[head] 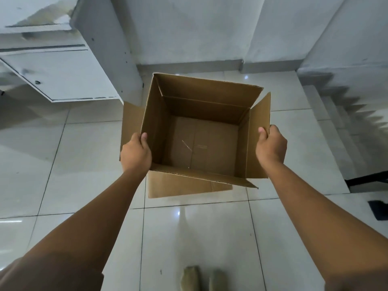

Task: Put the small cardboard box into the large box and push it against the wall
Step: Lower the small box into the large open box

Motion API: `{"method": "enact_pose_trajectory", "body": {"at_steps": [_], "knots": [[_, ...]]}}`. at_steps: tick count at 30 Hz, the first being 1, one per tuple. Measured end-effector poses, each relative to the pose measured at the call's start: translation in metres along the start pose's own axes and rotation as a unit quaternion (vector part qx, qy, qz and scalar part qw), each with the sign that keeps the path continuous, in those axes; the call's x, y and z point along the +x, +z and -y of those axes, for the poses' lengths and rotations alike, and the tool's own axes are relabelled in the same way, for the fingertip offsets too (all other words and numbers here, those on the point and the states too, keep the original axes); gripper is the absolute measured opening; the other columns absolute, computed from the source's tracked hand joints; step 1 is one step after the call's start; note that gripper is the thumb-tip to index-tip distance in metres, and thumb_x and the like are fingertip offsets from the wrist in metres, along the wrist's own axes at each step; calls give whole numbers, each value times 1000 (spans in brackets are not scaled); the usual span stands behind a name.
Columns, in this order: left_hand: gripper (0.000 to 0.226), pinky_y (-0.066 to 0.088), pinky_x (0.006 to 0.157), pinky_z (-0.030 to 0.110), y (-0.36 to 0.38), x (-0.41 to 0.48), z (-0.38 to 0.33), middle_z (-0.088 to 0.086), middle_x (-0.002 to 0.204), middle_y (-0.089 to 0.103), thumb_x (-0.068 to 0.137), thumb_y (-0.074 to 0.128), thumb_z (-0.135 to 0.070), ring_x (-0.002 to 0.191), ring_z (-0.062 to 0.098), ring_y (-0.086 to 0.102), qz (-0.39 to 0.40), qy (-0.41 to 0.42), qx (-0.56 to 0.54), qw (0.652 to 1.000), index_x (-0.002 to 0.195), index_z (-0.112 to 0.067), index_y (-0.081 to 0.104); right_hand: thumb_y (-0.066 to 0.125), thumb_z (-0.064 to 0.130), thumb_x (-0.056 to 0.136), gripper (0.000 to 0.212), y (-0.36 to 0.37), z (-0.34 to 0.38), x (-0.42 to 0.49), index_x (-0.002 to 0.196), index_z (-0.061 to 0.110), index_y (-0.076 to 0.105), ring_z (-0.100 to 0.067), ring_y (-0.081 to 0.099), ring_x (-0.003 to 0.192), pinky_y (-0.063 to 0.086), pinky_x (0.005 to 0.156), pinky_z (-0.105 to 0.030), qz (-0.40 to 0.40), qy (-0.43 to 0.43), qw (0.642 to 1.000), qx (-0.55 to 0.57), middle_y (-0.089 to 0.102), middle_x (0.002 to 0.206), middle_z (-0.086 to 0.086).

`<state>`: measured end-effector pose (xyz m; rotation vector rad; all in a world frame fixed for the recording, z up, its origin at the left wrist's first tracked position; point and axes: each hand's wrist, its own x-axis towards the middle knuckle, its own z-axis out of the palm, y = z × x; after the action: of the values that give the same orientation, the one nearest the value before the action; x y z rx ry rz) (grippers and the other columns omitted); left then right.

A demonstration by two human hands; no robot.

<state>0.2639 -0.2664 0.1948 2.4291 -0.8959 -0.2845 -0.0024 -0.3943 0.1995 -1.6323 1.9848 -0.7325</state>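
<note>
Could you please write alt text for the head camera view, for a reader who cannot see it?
A person's left hand and right hand grip opposite sides of an open, empty cardboard box held over a white tiled floor. Its flaps stand open, a white cabinet sits to the left, and a wall lies beyond.

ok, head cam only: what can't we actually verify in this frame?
- Whether the cardboard box rests on the floor or is lifted: its base is hidden by its own walls.
- Fingers of the left hand and right hand: wrapped behind the flaps, only thumbs show.
- A second box: none in view.
- Dark object at right: cut off by the frame edge.
- Cabinet upper left: blurred.
</note>
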Motion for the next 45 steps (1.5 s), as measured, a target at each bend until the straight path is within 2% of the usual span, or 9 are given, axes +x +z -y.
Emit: {"method": "enact_pose_trajectory", "body": {"at_steps": [5, 9, 15, 21, 27, 30, 36, 40, 45], "knots": [[41, 53, 65, 38, 33, 41, 12, 12, 79, 61, 99, 30, -35, 68, 27, 61, 16, -47, -4, 999, 109, -4, 56, 44, 27, 96, 27, 55, 10, 41, 97, 3, 57, -32, 65, 87, 40, 65, -27, 29, -12, 999, -3, 66, 96, -19], [40, 37, 59, 33, 53, 81, 4, 3, 67, 50, 99, 35, -31, 54, 12, 42, -12, -26, 24, 999, 99, 0, 60, 44, 25, 96, 25, 88, 31, 85, 95, 3, 57, -34, 63, 92, 39, 64, -28, 45, -21, 998, -34, 63, 95, -18], [39, 41, 66, 37, 67, 128, 15, 23, 95, 66, 100, 32, -25, 87, 37, 61, -22, -35, 31, 999, 109, 3, 57, 44, 23, 97, 25, 123, 62, 132, 109, 4, 54, -33, 61, 100, 41, 68, -30, 73, -52, 994, -57, 63, 110, -17], [38, 43, 63, 36, 89, 129, 48, 18, 86, 63, 100, 32, -27, 71, 24, 54, -1, -69, 23, 997, 109, 2, 56, 43, 25, 97, 20, 161, 52, 130, 93, 7, 52, -24, 55, 77, 36, 56, -28, 97, -75, 990, -62, 51, 82, -7], [35, 42, 65, 38, 125, 122, 95, 18, 87, 59, 100, 32, -24, 77, 30, 58, 51, -114, 3, 992, 109, 3, 53, 42, 27, 97, 21, 205, 4, 124, 82, 12, 46, -9, 42, 56, 28, 46, -21, 130, -57, 988, -60, 41, 64, 4], [33, 43, 76, 39, 151, 125, 116, 24, 103, 60, 99, 34, -21, 94, 36, 57, 50, -112, -6, 992, 108, 5, 53, 41, 25, 97, 18, 231, -23, 125, 85, 12, 47, -13, 44, 61, 29, 47, -21, 140, -55, 987, -61, 43, 67, 3], [22, 44, 67, 38, 193, 133, 153, 24, 106, 64, 96, 41, -12, 91, 39, 62, 6, -101, -2, 995, 114, -1, 44, 48, 23, 94, 16, 267, -69, 138, 95, 8, 52, -21, 50, 73, 37, 55, -27, 96, -67, 990, -83, 52, 77, -2], [33, 50, 71, 44, 210, 134, 162, 20, 114, 61, 90, 52, -9, 96, 37, 62, -12, -28, 49, 998, 121, -8, 43, 55, 20, 91, 18, 285, -83, 142, 105, 8, 54, -24, 57, 81, 42, 63, -30, 67, -78, 990, -92, 63, 96, -11], [32, 52, 77, 50, 217, 134, 167, 16, 119, 56, 86, 57, -9, 102, 35, 57, 8, -11, 104, 995, 118, -11, 51, 56, 3, 88, 15, 294, -99, 135, 102, 4, 59, -30, 62, 93, 43, 70, -27, 50, -105, 989, -95, 65, 104, -17]]}}
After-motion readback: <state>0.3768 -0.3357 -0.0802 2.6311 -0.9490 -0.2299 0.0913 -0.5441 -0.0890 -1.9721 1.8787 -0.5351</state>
